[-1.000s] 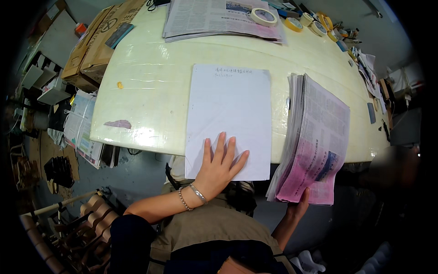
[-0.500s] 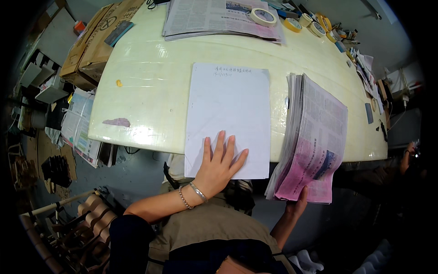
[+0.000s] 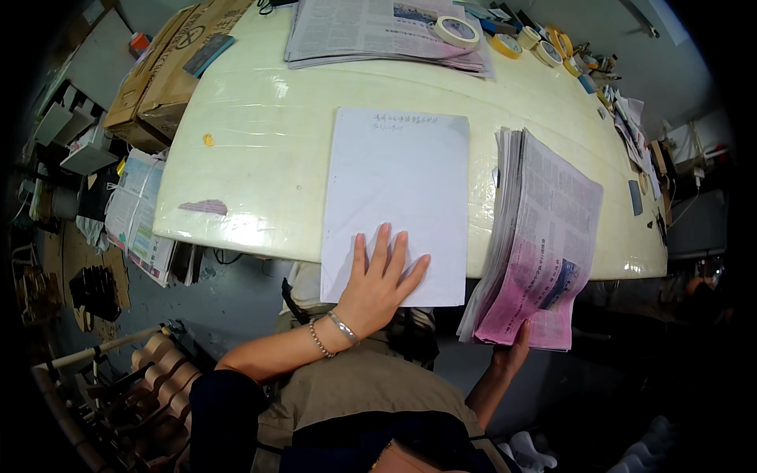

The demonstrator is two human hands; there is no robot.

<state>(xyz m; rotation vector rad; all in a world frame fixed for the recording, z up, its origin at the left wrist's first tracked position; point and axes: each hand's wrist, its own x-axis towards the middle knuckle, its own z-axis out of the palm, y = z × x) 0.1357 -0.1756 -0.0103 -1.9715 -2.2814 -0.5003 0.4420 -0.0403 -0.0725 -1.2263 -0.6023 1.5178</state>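
Note:
My left hand [image 3: 376,277] lies flat with spread fingers on the lower part of a stack of white paper [image 3: 397,177]. A few handwritten lines run along the paper's top, and its lower edge juts past the table's near edge. On the right, my right hand [image 3: 512,355] grips the near end of a folded stack of newspapers [image 3: 548,229], thumb on top and fingers hidden underneath. Pink colour covers the newspapers' near part. Their far part rests on the pale yellow table [image 3: 260,150], while the near end hangs over its edge.
More newspapers [image 3: 347,35] lie at the table's far side, with a roll of masking tape [image 3: 456,31] on them. Several tape rolls [image 3: 548,53] and tools line the far right edge. Cardboard boxes [image 3: 169,71] and a tied newspaper bundle [image 3: 136,209] stand at left.
Both hands keep their places on the paper and the newspapers. The view has shifted very slightly. At the far right, another person's hand has dropped out of clear sight.

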